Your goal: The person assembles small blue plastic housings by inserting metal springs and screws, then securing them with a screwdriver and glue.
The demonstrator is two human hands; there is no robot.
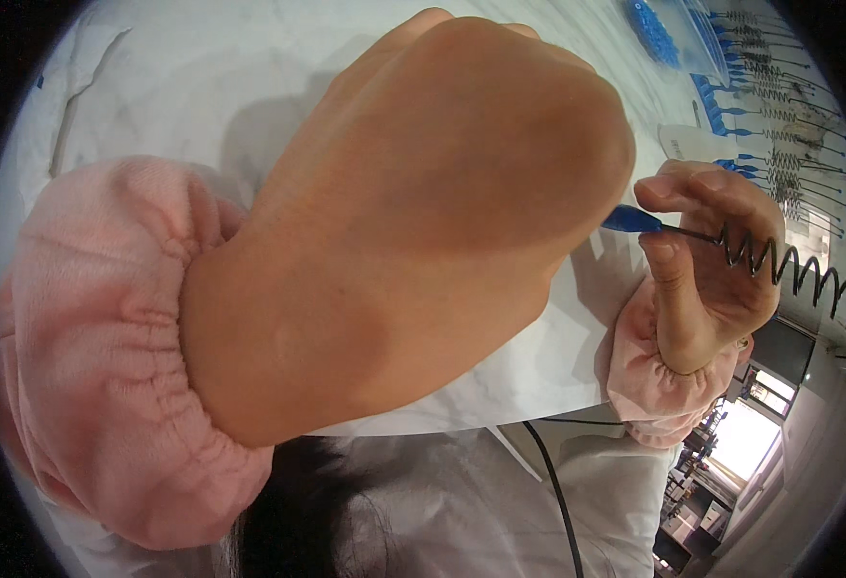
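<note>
My left hand (423,183) fills the middle of the view with its back and wrist toward me. Its fingers are out of sight on the far side, so what they hold cannot be seen. At the right, my right hand (722,255) has its thumb and forefinger on either side of the blue end of a black coiled wire (755,258). The blue end (632,220) runs behind my left hand's edge. From there the straight stem and open coils stretch rightward across my right palm.
Several similar coiled wires (779,125) with blue ends lie in a row at the far right. Beside them is a clear bag (698,34) and a heap of small blue pieces (652,34). The table (201,87) is white and marbled. A black cable (556,482) hangs below its near edge.
</note>
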